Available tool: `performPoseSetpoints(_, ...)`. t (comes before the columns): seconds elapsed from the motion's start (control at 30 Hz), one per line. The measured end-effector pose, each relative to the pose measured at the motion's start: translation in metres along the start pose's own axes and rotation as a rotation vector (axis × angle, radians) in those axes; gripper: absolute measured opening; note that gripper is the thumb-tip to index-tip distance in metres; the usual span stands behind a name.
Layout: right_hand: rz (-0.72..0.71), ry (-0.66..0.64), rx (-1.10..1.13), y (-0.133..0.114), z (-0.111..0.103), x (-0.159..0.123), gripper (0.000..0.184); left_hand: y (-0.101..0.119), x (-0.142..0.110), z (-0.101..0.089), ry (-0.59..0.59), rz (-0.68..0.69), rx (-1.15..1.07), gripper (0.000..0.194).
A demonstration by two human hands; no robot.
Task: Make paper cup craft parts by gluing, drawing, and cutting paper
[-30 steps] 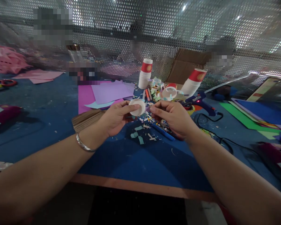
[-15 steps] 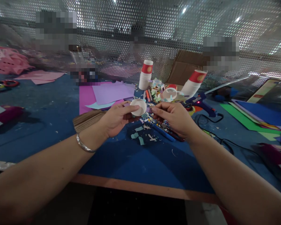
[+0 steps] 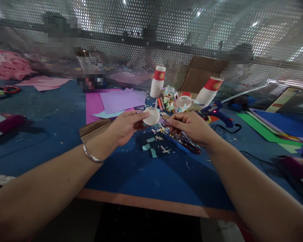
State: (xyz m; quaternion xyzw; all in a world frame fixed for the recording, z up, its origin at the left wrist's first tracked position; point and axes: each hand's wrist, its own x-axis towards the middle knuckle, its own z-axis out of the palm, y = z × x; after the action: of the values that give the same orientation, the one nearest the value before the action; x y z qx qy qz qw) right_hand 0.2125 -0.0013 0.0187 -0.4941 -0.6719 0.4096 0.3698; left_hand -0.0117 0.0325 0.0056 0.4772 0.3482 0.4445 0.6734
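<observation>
My left hand grips a small white paper cup, its thumb over the rim and the opening turned toward me. Facing it, my right hand pinches a small purple paper strip right beside the cup's right side. Whether the strip is fixed to the cup, I cannot tell. Below both hands lie paper scraps, a blue pen-like stick and a dark red tool, partly hidden by my right hand.
Stacked red-and-white paper cups stand behind, with another tilted stack to the right. A blue glue gun lies nearby with its cord. Purple sheets, corrugated cardboard and coloured paper lie around. A perforated metal screen rises behind.
Both hands have shifted slightly right and down in the view with the cup and strip. A little more of the purple strip shows between them. Both grips stay the same.
</observation>
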Motion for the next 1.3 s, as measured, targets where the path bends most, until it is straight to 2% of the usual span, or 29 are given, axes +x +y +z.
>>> performPoseSetpoints(0.23, -0.015, -0.023, -0.041, -0.002, 0.005, -0.002, 0.036, -0.003, -0.003, 0.008, 0.035, -0.008, -0.001, 0.013)
performPoseSetpoints(0.37, -0.026, -0.022, -0.020, -0.003, 0.005, -0.002, 0.036, -0.001, -0.003, 0.008, 0.070, 0.006, -0.035, 0.014)
performPoseSetpoints(0.63, -0.002, -0.009, 0.001, -0.004, 0.006, -0.002, 0.034, -0.004, -0.002, 0.009, 0.061, -0.028, -0.024, 0.020)
performPoseSetpoints(0.73, 0.002, 0.054, 0.039, -0.004, 0.006, -0.002, 0.036, 0.000, -0.002, 0.008, 0.079, -0.029, -0.019, 0.025)
performPoseSetpoints(0.87, 0.063, 0.232, 0.189, 0.001, 0.003, 0.004, 0.029, 0.005, -0.003, 0.006, 0.261, -0.003, -0.012, 0.029)
performPoseSetpoints(0.93, 0.078, 0.310, 0.237, 0.004, -0.004, 0.012, 0.028, 0.006, -0.002, 0.005, 0.327, 0.009, -0.015, 0.028)
performPoseSetpoints(1.0, 0.083, 0.404, 0.277, 0.006, -0.016, 0.023, 0.021, 0.005, -0.001, 0.005, 0.341, 0.024, -0.020, 0.027)
performPoseSetpoints(1.1, 0.080, 0.550, 0.332, 0.009, -0.042, 0.047, 0.016, 0.004, 0.000, 0.007, 0.324, 0.041, -0.022, 0.025)
performPoseSetpoints(1.2, 0.089, 0.677, 0.360, 0.016, -0.072, 0.075, 0.023, 0.005, -0.001, 0.008, 0.312, 0.062, -0.019, 0.026)
performPoseSetpoints(1.3, 0.112, 0.728, 0.340, 0.029, -0.093, 0.098, 0.020, 0.008, 0.000, 0.005, 0.337, 0.093, -0.020, 0.025)
